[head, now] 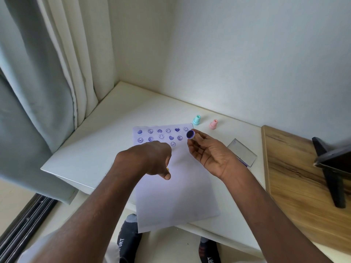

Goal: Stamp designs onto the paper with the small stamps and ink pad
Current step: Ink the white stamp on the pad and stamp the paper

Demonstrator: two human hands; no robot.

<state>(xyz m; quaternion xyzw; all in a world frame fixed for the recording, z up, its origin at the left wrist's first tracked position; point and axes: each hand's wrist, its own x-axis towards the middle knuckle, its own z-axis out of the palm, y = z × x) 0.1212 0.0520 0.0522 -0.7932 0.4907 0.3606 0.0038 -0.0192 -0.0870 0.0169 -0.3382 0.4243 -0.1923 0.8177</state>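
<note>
A white sheet of paper (176, 186) lies on the white table (91, 149), with its near end hanging over the table edge. Rows of purple stamped smiley faces and hearts (161, 136) fill the far end of the sheet. The right hand (210, 154) is turned palm up and pinches a small round stamp (190, 134) in its fingertips, inky purple face toward the camera, just beside the far right corner of the paper. The left hand (152, 160) is curled closed above the paper, and something small and yellow, maybe another stamp, peeks out under it. A small mint-green stamp (196, 120) and a small pink stamp (213, 124) stand near the wall. A flat clear-lidded ink pad (242, 151) sits right of the paper.
</note>
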